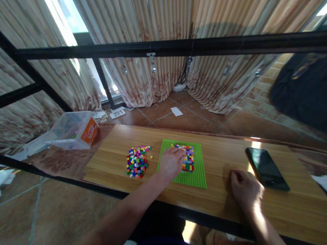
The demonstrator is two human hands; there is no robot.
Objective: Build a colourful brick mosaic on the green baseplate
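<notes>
fingers of your left hand (pixel 172 163) bunch over brick patch (pixel 189 161), lower centre; can't tell if holding. right hand (pixel 245 189): loose fist. green baseplate (pixel 199 177) part-covered; loose bricks (pixel 137 162) remain, left of centre.

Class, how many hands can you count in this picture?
2: the left hand over the green baseplate, and the right hand near the dark phone.

Strong daylight; window (pixel 68 9) at upper left blown nearly white. Sun patch and glare on the desk (pixel 104 167) at its far edge, toward the right corner, by the phone (pixel 267 169). Right hand (pixel 245 188): wrist overexposed, soft shadow alongside. Dark cloth (pixel 314 90) underexposed. Wide-angle stretch at margins; small blocks (pixel 137 163) lack fine detail.
</notes>
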